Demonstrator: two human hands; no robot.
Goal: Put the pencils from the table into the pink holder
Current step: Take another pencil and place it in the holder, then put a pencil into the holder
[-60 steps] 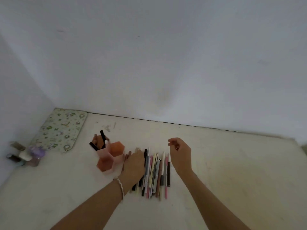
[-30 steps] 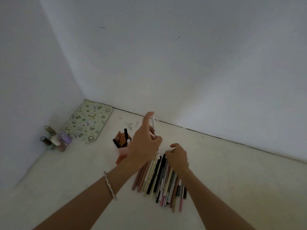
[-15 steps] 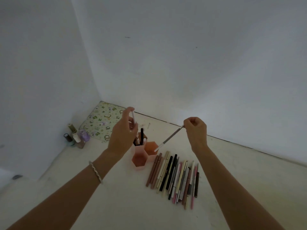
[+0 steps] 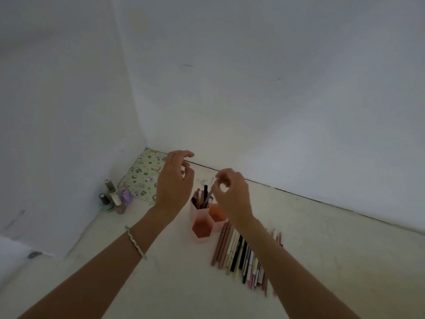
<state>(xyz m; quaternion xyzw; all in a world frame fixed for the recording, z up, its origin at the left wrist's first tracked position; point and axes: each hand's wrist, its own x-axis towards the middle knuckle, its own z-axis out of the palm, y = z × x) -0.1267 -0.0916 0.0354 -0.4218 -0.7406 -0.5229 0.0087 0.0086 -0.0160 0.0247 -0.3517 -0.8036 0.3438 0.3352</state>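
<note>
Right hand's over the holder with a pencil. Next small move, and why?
Probably let go: the right hand pinches a grey pencil whose lower end already sits inside the back cell of the pink holder, among other pencils standing there. The left hand hovers open and empty beside it. Then reach back for the row of pencils lying on the table.

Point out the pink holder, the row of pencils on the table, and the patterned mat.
pink holder [image 4: 201,236]: head view, front wall of the nearest hexagonal cell.
row of pencils [image 4: 239,254]: head view, middle of the row.
patterned mat [image 4: 143,174]: head view, its printed centre.
</note>
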